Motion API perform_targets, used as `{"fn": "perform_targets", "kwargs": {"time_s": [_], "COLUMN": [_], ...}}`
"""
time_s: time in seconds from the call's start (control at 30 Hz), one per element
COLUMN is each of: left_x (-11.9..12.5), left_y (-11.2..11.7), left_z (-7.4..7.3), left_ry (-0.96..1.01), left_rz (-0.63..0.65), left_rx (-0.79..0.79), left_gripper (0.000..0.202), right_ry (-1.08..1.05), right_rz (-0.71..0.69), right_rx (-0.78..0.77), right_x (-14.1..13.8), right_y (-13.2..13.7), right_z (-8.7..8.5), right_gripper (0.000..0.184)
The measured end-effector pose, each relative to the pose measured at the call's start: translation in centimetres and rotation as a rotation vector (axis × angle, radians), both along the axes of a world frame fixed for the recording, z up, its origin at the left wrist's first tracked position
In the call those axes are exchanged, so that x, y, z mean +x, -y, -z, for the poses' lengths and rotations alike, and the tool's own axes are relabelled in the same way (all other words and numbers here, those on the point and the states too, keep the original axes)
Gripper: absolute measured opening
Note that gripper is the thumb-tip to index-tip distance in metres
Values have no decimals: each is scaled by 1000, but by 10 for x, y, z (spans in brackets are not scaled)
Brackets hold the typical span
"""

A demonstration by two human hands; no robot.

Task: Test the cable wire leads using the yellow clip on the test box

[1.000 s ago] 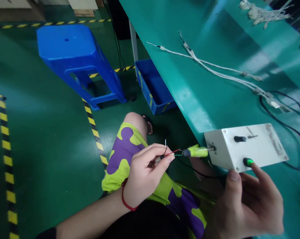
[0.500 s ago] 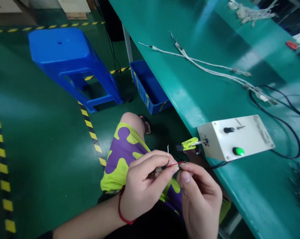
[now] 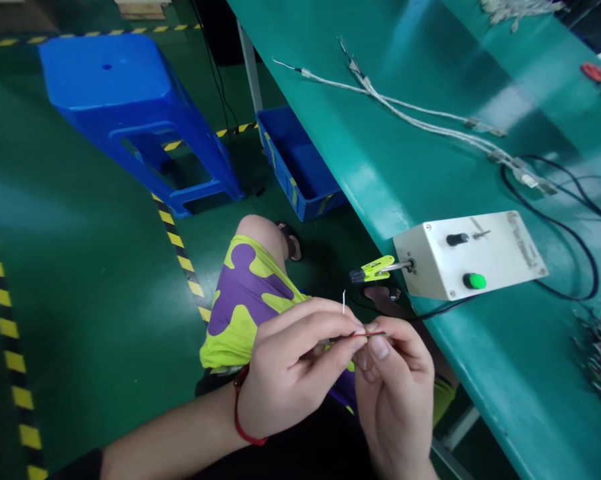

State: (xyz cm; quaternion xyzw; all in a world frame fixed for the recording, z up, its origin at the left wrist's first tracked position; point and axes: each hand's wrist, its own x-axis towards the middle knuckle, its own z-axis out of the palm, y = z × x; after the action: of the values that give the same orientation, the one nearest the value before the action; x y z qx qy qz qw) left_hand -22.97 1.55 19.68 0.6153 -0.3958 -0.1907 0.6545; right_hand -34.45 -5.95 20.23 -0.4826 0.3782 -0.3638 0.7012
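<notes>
My left hand [image 3: 293, 370], with a red cord on the wrist, pinches a thin multicoloured wire lead [image 3: 355, 337] between thumb and fingers. My right hand [image 3: 393, 390] holds the lead's stripped red end between thumb and forefinger. A short white wire [image 3: 344, 302] sticks up from the lead. Above the hands, a yellow-green spring clip [image 3: 375, 270] hangs from a rod on a white metal test box [image 3: 485, 257]. The clip holds nothing and neither hand touches it. The box has a black knob [image 3: 457, 239] and a green push button [image 3: 474, 281].
The box sits on a teal workbench [image 3: 430, 87] with grey wire harnesses [image 3: 405, 110] and black cable [image 3: 565, 247]. A wire bundle [image 3: 600, 353] lies at the right. Below are my patterned shorts [image 3: 245, 300], a blue stool [image 3: 125, 107] and a blue crate [image 3: 295, 167].
The lead is out of the spring clip, and my right hand has left the green button, which is no longer lit. Both hands now hold the lead together, and the view has shifted slightly.
</notes>
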Motion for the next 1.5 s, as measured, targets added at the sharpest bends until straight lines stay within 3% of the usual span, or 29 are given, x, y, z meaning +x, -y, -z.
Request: {"fn": "perform_targets", "kwargs": {"time_s": [0.2, 0.43, 0.53, 0.63, 0.73, 0.87, 1.13, 1.27, 1.33, 1.5], "left_x": [0, 4, 4, 4, 5, 5, 13, 19, 22, 25], "left_y": [-4, -5, -2, 0, -1, -2, 3, 4, 6, 11], "left_z": [1, 0, -1, 0, 1, 2, 9, 20, 24, 27], "left_ry": [-40, -153, -193, -178, -151, -145, -188, -291, -322, -344], "left_rz": [11, 244, 210, 128, 105, 100, -61, -117, -141, -135], "left_rx": [27, 53, 95, 118, 116, 111, 69, 133, 139, 156], "left_gripper": [29, 23, 17, 14, 14, 15, 14, 10, 10, 11], "right_ry": [29, -16, -74, -124, -112, -124, -74, 71, 127, 213], "right_rz": [10, -26, 33, 146, 73, 42, 4, 45, 66, 183], "right_rx": [147, 187, 96, -112, -242, -275, -93, 136, 242, 208], "right_x": [1, -1, -5, -12, -16, -16, 2, 20, 27, 33], "right_y": [1, 10, 8, 2, -2, -2, 4, 14, 18, 24], "right_z": [-2, 0, 3, 8, 10, 10, 21, 37, 43, 48], "right_gripper": [7, 9, 5, 9, 14, 17, 4, 23, 21, 20]}}
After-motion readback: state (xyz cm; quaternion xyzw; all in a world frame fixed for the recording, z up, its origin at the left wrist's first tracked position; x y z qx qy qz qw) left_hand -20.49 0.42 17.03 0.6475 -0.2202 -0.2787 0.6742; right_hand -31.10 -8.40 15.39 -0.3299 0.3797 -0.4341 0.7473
